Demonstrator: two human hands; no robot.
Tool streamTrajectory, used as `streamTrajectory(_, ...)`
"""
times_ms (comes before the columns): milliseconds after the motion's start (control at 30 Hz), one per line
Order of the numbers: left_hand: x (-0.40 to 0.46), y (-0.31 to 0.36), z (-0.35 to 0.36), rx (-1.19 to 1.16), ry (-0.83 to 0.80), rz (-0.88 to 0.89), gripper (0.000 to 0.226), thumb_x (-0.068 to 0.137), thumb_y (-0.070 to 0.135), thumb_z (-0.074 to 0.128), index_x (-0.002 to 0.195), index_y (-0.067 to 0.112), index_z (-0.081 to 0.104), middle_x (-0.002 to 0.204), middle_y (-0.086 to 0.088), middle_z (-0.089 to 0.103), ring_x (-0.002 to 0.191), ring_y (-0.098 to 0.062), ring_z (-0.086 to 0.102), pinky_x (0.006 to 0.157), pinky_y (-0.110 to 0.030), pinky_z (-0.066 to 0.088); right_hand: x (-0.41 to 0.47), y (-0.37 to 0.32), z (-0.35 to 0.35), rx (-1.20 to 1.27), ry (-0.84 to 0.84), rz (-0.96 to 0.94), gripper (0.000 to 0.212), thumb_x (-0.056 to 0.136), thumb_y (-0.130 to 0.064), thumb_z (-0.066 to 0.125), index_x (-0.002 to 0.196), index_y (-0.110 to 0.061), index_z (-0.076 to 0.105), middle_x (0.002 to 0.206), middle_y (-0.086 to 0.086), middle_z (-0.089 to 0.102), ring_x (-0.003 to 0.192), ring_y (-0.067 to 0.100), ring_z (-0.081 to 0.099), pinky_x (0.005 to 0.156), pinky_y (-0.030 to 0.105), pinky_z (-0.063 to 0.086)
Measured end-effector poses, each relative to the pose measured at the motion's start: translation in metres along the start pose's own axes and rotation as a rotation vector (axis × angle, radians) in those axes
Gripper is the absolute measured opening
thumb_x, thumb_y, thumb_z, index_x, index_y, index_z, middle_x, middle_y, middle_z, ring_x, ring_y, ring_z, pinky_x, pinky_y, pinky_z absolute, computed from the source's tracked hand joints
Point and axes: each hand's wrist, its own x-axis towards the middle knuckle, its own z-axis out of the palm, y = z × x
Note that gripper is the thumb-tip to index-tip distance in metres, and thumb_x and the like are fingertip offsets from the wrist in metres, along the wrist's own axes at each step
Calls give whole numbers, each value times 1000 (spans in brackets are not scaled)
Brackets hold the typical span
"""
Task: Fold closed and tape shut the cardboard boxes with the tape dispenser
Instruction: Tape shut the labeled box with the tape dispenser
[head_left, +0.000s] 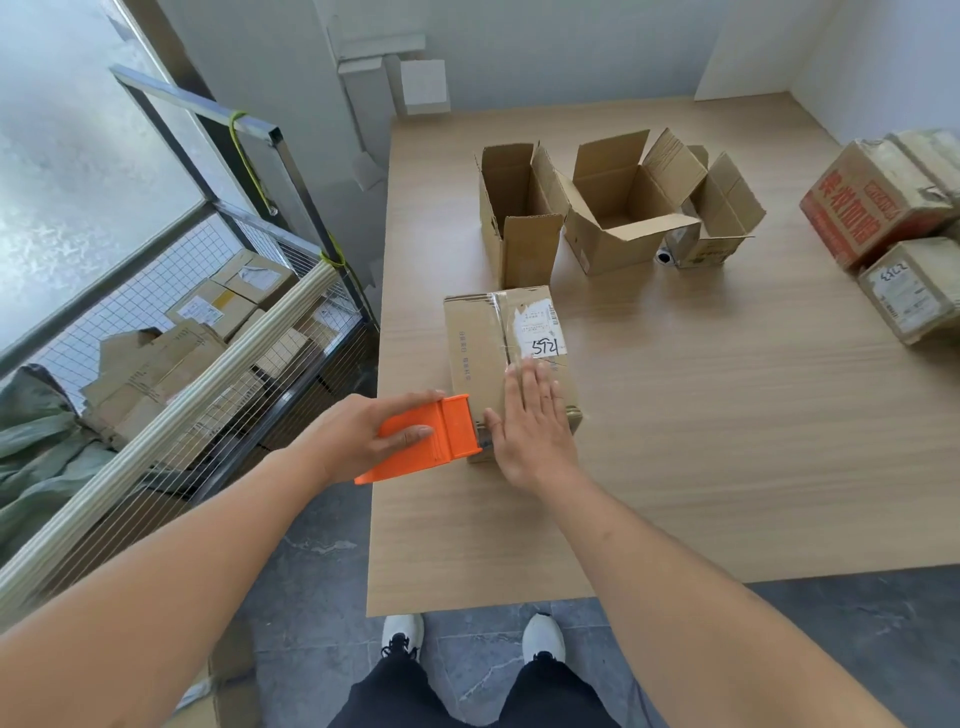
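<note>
Orange plastic stands out first: the tape dispenser (428, 441) sits in the person's left hand (363, 436), whose fingers and thumb curl round its body, its front edge against the near left corner of a closed box (483, 343). That box lies on the pale wooden bench (701, 441), close to its left edge, with clear tape running along its top seam and a white label marked 5921 by hand. The right hand (530, 421) lies flat on the box top, fingers straight and close together, palm down, pressing the near part of the seam; its thumb reaches toward the dispenser's front edge.

Farther back on the bench stand 3 open boxes: a tall narrow one (514, 218) with its flaps up, a wider one (618, 208) just beside it, and a smaller one (719, 218) touching that on the right. A small roll-like thing (663, 255) lies at the foot of the smaller box; I cannot tell what it is. At the bench's right edge, well apart from the rest, is a stack of closed cartons (883, 208), one printed in red.

Left of the bench a wire cage trolley (218, 332) holds more cardboard boxes. Below, white shoes (402, 636) show on a grey floor.
</note>
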Motion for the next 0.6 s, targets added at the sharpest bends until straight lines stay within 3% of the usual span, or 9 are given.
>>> streamTrajectory(100,-1,-11,3,-89,-26,14,54,94,74,45,145,69,29,105,3,71,80,-12,68,72,-35,59,2,1,11,6,36,4,77,104,-59,14,162,-15,-9,168,3,-24,151,16,-32,124,37,-18)
streamTrajectory(167,0,-18,2,-149,-25,29,54,94,73,49,145,68,31,113,9,69,86,-4,67,74,-29,58,4,2,12,27,18,7,85,100,-69,15,162,-17,-12,168,1,-25,150,14,-33,124,37,-18)
streamTrajectory(300,-4,-30,-4,-198,-44,48,51,94,68,54,141,68,37,82,26,65,71,-1,64,59,-12,46,6,4,6,46,-39,15,94,96,-75,23,162,-19,-13,167,-1,-28,150,14,-33,123,36,-19)
streamTrajectory(467,-11,-51,-19,-180,-86,59,50,95,62,56,142,66,39,77,30,61,56,-7,57,54,-13,40,7,2,3,41,-75,31,112,85,-89,27,161,-19,-16,166,-2,-30,149,13,-35,124,39,-18)
streamTrajectory(600,-16,-59,-25,-162,-105,51,49,95,61,57,140,68,38,76,32,62,55,-5,56,53,-12,40,8,-1,3,28,-77,50,116,81,-92,28,161,-20,-16,167,-2,-29,149,12,-34,124,39,-17)
